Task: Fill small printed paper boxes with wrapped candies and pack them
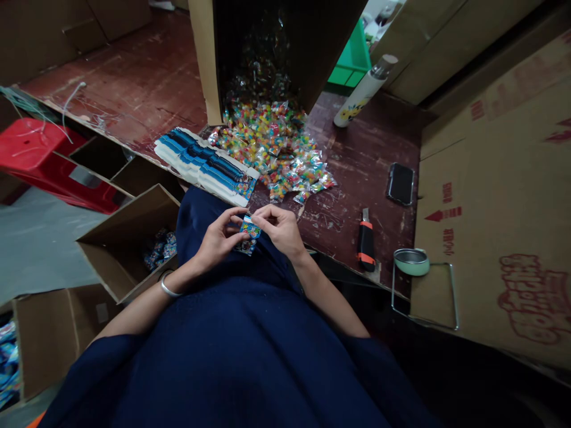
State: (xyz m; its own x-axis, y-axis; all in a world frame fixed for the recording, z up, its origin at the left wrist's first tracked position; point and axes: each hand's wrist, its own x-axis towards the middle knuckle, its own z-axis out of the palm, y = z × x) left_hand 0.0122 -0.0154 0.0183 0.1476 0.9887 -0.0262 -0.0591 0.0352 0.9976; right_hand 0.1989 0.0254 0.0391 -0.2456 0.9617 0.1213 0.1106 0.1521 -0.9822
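Over my lap, both hands hold a small blue printed candy box. My left hand grips it from the left side, thumb across its front. At its white top end, my right hand pinches with thumb and forefinger; the fingertips partly hide that end. Just beyond my hands lies a fanned row of flat blue-and-white boxes on the table's near edge. Behind and right of the row spreads a heap of clear bags of colorful candies, coming out of a tipped cardboard carton.
On the dark red table are a white bottle, a phone and a utility knife. A green cup sits in a wire holder at right. Open cartons and a red stool stand at left.
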